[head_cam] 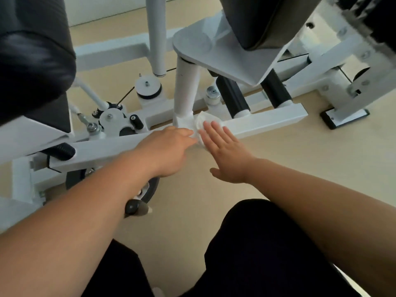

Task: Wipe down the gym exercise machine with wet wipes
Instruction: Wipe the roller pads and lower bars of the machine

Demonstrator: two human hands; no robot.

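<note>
Pressing wet wipe (199, 122) onto beam (267, 122) (long axis left-right): right hand (225, 153) flat-fingered; left hand (169, 148) grip unclear.

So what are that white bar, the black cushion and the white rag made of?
The white bar looks like painted steel tube: square edges, smooth even coat. The black cushion seems vinyl or faux leather over padding: soft sheen, rounded edge. The white rag under the right hand looks like a thin nonwoven wipe, crumpled, probably damp.
</note>
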